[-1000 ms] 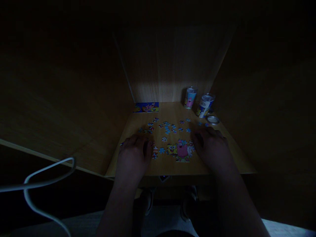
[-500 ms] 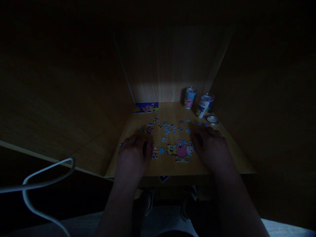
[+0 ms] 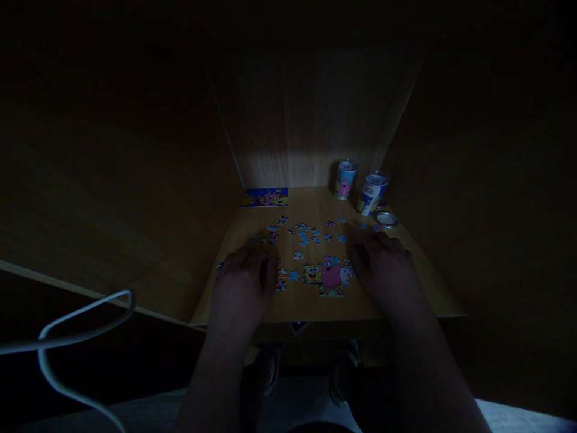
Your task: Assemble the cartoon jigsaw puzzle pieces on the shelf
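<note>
We were in a dim, booth-like desk nook (image 3: 311,168); a wooden back panel (image 3: 311,108) and tall side panels (image 3: 148,180) closed in a small wooden desktop (image 3: 311,311); cartoon jigsaw pieces (image 3: 294,275) lay on it; whether home or office, we could not tell.

1 head cam — wearer's POV, fwd & steeply down — desk (image 3: 311,310) just below ctr, forearms (image 3: 216,373) nr lens

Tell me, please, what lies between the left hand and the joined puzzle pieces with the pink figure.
In the head view, a blue piece lies there, with some other pieces nearer the left hand.
</note>
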A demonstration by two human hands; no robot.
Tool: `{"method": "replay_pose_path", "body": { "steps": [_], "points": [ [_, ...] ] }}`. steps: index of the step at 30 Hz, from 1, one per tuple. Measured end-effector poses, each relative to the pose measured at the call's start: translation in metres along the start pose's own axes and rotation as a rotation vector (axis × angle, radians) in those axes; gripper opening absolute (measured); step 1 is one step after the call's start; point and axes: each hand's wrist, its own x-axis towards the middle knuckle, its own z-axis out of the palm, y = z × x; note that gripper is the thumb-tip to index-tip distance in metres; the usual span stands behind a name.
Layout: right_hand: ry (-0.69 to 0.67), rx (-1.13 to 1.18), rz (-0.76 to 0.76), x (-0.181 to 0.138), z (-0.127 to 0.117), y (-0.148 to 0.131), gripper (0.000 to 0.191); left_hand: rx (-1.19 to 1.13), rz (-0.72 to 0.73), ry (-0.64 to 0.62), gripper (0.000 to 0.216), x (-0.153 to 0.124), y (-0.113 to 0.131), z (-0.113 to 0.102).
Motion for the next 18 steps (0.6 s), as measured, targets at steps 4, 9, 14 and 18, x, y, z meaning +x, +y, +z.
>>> {"method": "replay_pose_path", "body": {
  "steps": [4,9,14,18],
  "points": [
    [-0.004,0.016,0.004,0.0004,0.0001,0.0001,0.026,0.017,0.002,-0.004,0.022,-0.0007,-0.0006,0.0005],
    [0.000,0.000,0.001,0.0003,0.0016,0.0006,0.027,0.016,0.001,0.001,0.022,-0.0007,-0.0003,0.0007],
    [0.022,0.011,-0.015,0.0000,0.0029,0.0016,0.027,0.013,0.005,0.009,0.022,-0.0005,0.0001,0.0006],
    [0.011,0.013,-0.007,-0.0002,0.0013,0.0004,0.026,0.007,0.006,0.013,0.022,-0.0009,-0.0008,0.0012]
  ]
}}
